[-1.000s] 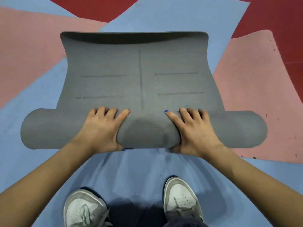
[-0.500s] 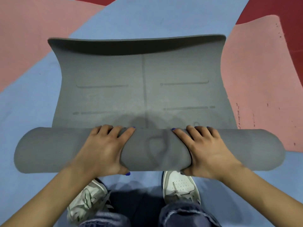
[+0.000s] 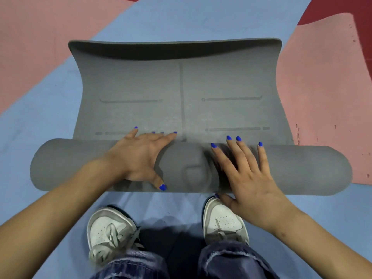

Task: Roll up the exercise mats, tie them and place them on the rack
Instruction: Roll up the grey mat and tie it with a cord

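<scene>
Partly rolled grey mat [image 3: 177, 93], far edge curled

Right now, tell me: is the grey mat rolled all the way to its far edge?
No: a flat stretch of the grey mat lies unrolled beyond the roll, its far edge curling up.

Bare arms, painted nails, jeans and sneakers

The left hand [image 3: 138, 156] and right hand [image 3: 244, 176] wore bright blue nail polish; frayed dark-blue jeans [image 3: 231, 260] met white-and-grey laced sneakers [image 3: 109, 232]; no sleeves showed.
</scene>
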A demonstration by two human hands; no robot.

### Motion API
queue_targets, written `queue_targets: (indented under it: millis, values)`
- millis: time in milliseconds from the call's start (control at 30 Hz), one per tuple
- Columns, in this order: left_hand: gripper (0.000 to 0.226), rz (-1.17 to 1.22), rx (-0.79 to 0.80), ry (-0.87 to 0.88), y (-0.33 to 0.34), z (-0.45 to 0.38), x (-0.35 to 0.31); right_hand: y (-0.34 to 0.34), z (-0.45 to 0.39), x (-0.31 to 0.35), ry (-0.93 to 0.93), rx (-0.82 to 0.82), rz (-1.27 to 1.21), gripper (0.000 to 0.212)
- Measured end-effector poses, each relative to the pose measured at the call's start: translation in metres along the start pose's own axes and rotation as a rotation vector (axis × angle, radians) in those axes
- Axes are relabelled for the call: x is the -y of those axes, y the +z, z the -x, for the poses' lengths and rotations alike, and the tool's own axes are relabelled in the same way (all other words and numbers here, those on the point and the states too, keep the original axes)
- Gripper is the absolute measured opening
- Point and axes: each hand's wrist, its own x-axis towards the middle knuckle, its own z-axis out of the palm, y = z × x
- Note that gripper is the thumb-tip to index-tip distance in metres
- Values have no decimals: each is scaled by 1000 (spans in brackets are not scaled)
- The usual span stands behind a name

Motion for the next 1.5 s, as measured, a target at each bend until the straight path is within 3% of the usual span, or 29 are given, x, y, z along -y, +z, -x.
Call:
queue_targets:
  millis: [400,533,633,800,900,1000,1167,1367,1500]
  values:
    - [60,312,-644,115,-14,-8,12,17,-23,-24,-35,57,-184,66]
    - [64,330,-692,157,0,-9,7,11,-62,-39,5,23,-109,74]
    - [76,152,-750,93,16,-11,2,-1,-93,-48,43,63,-79,83]
    - [117,-105,-708,-56,48,-23,1,-18,-130,-61,65,185,-28,73]
    - [134,-133,-671,-86,46,-29,4,-22,-131,-55,34,109,7,74]
    - [139,-121,-583,-127,29,-34,5,-18,-121,-41,-64,40,-30,80]
    - [139,-139,-427,-218,3,-55,6,-6,-129,-29,-85,96,-2,86]
    - [146,-145,-344,-232,-28,-73,17,-14,-166,-37,-36,254,173,137]
    - [138,-169,-339,-255,-40,-84,19,-22,-184,-40,9,299,148,139]
